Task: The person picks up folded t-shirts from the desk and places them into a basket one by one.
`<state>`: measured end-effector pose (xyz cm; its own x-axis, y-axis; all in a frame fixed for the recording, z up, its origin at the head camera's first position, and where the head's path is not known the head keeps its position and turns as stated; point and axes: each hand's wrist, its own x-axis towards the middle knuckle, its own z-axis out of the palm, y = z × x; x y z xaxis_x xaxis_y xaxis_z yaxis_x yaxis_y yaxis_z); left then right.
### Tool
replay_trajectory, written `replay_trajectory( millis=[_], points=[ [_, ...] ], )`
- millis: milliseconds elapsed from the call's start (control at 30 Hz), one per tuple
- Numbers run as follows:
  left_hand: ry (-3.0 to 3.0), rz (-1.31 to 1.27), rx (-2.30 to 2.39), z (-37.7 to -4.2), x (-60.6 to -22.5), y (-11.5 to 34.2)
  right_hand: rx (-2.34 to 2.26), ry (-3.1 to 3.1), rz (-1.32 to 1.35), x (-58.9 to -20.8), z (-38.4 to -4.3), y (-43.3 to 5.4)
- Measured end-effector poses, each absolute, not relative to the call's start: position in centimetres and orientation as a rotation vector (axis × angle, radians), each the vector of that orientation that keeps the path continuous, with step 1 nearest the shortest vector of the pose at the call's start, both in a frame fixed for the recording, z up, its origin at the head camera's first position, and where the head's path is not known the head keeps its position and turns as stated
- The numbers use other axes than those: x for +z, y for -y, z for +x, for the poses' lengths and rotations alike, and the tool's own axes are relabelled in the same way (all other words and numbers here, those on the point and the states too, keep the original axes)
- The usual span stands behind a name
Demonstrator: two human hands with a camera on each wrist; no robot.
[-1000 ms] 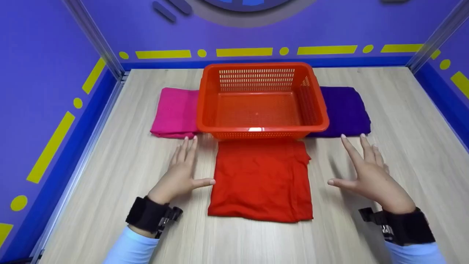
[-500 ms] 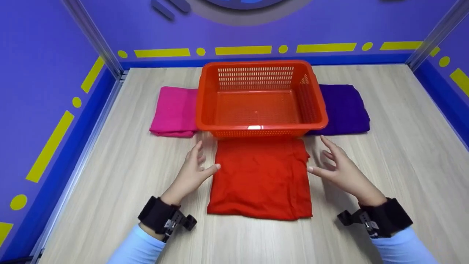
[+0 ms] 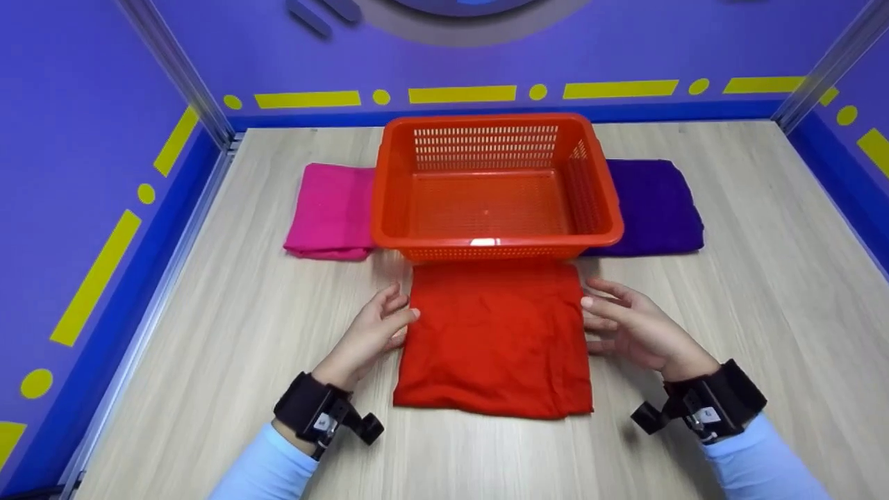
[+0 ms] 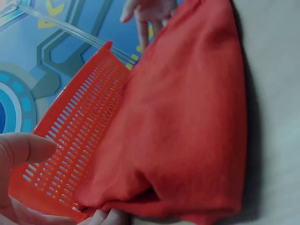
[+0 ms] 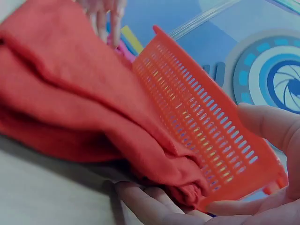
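Observation:
A folded red cloth (image 3: 493,340) lies flat on the table in front of an orange-red plastic basket (image 3: 496,243). My left hand (image 3: 361,340) is at the cloth's left edge; in the left wrist view its fingertips (image 4: 112,218) reach the underside of that edge, while the thumb stays raised and apart. On the opposite side, my right hand (image 3: 646,333) has its fingers (image 5: 140,201) low at the cloth's right edge, partly beneath it. Its thumb is also lifted off the fabric. Each hand's fingers are loosely bent, and neither pinches the cloth.
A folded pink cloth (image 3: 330,212) lies left of the basket and a folded purple cloth (image 3: 656,208) right of it, each partly covered by the basket in the head view. Blue panels (image 3: 472,62) wall the wooden table (image 3: 764,312) at the back and sides.
Both hands have moved inward from beside the red cloth to its left and right edges, and their spread fingers have bent. The basket and the cloths stay where they were.

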<state>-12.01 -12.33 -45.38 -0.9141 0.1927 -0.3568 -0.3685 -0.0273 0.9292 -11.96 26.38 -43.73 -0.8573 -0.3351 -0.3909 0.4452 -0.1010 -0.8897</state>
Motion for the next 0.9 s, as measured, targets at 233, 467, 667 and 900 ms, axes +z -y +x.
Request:
replay_trajectory(
  millis=[233,467,667,900],
  points=[
    [-1.595,-0.209,2.079,-12.0,-45.8,11.9,-2.038,-1.509,0.135,-44.1,-12.3,-25.9],
    [-1.369,-0.203,2.156,-12.6,-46.7,10.6,-2.083,-1.400,0.158,-45.1,-12.4,-25.1],
    [-1.220,-0.334,2.166,-13.0,-47.5,9.8,-2.129,-1.284,0.112,-45.9,-12.3,-24.5],
    [-1.113,-0.331,2.136,-13.7,-48.0,9.3,-2.111,-1.183,0.140,-46.4,-12.3,-23.1]
  ],
)
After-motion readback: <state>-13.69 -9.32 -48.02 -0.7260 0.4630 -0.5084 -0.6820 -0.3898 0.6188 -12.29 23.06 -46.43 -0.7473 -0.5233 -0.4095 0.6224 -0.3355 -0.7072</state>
